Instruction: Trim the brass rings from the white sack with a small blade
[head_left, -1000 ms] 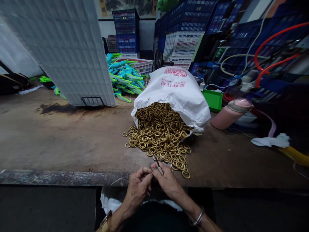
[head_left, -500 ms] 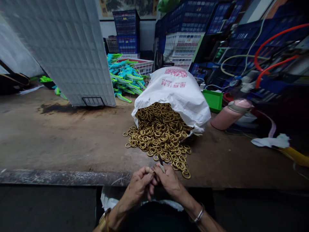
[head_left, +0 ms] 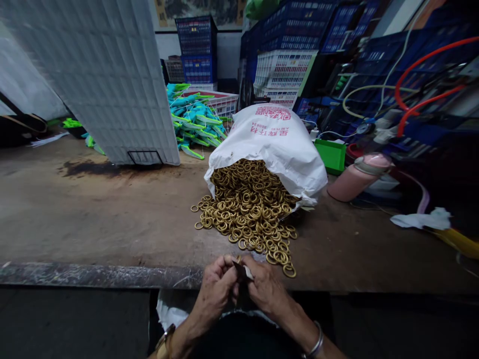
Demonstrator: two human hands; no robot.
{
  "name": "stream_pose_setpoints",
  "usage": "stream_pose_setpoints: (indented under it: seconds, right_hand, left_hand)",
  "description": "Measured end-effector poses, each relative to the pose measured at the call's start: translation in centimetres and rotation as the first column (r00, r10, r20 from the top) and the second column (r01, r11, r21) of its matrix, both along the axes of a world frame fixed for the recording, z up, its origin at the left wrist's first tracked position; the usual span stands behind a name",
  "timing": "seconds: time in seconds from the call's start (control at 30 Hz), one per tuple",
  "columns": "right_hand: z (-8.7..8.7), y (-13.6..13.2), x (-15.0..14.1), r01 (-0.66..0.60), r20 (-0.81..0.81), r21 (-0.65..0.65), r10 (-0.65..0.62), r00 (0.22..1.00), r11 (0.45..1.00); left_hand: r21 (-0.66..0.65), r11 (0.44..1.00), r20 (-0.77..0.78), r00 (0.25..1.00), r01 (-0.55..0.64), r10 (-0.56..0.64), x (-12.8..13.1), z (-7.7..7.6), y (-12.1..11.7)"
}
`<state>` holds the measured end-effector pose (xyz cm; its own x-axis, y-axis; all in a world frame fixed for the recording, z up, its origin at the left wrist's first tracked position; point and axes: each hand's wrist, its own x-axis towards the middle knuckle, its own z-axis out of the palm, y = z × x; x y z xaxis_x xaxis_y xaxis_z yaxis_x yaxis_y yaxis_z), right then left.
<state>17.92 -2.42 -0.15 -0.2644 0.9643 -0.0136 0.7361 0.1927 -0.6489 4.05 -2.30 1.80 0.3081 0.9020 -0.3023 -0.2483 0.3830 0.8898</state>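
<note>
My left hand (head_left: 216,285) is closed, thumb and fingers pinching a small gold ring (head_left: 238,259) that shows only in part. Opposite it, my right hand (head_left: 267,285) grips a small knife (head_left: 238,269) by its pale, wrapped-looking handle. The dark blade points up and left, close to the left fingertips; whether it touches the ring I cannot tell. Both hands are at the front edge of the table, just before a heap of gold rings (head_left: 250,209). These spill from the mouth of a white sack (head_left: 269,142) lying on its side.
A tall pale ribbed panel (head_left: 123,89) stands on the wooden table (head_left: 93,214) at left. Behind are blue-green and lime pieces (head_left: 194,117) and stacked crates (head_left: 196,50). A pink bottle (head_left: 355,177), a green tray (head_left: 329,155) and red hoses (head_left: 411,70) are at right.
The knife blade has swung from pointing up and away to pointing left, across toward my left fingertips. My right hand has turned with it; the sack and heap are unchanged.
</note>
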Motion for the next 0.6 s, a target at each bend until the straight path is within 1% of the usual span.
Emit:
stream_pose_setpoints:
  seconds: [0.07,0.13,0.2,0.3,0.4,0.47,0.53,0.6]
  right_hand:
    - [-0.2,-0.1,0.0,-0.028,0.090,-0.001,0.028,0.996,1.000]
    - [-0.2,0.0,0.0,-0.040,0.147,0.002,0.039,0.988,0.999]
    - [0.0,0.0,-0.2,-0.021,0.192,0.016,0.017,0.981,1.000]
    - [0.5,-0.1,-0.5,0.048,0.266,0.053,-0.060,0.962,0.997]
    - [0.9,0.0,-0.1,0.120,0.306,0.098,-0.145,0.941,0.988]
    - [0.8,0.1,1.2,0.224,0.330,0.127,-0.255,0.909,0.966]
    - [0.4,-0.1,3.3,0.355,0.349,0.146,-0.384,0.855,0.923]
    - [-0.1,-0.6,5.9,0.419,0.300,0.162,-0.450,0.842,0.893]
  left_hand:
    - [0.020,1.000,-0.054,0.999,0.003,-0.002,0.0,-0.1,0.0]
    - [0.017,1.000,-0.078,0.997,0.009,-0.008,-0.1,-0.4,-0.1]
    - [-0.002,1.000,-0.083,0.996,0.022,-0.022,-0.3,-0.6,-0.1]
    - [-0.048,0.996,-0.022,0.997,0.072,-0.074,-0.6,-0.6,-0.3]
    - [-0.080,0.987,0.102,0.986,0.141,-0.133,-0.9,0.1,-0.6]
    - [-0.088,0.976,0.166,0.969,0.197,-0.181,-1.0,0.9,-0.7]
    - [-0.097,0.962,0.205,0.951,0.255,-0.232,-1.2,1.8,-0.7]
    - [-0.114,0.947,0.219,0.937,0.300,-0.270,-1.2,2.2,-0.3]
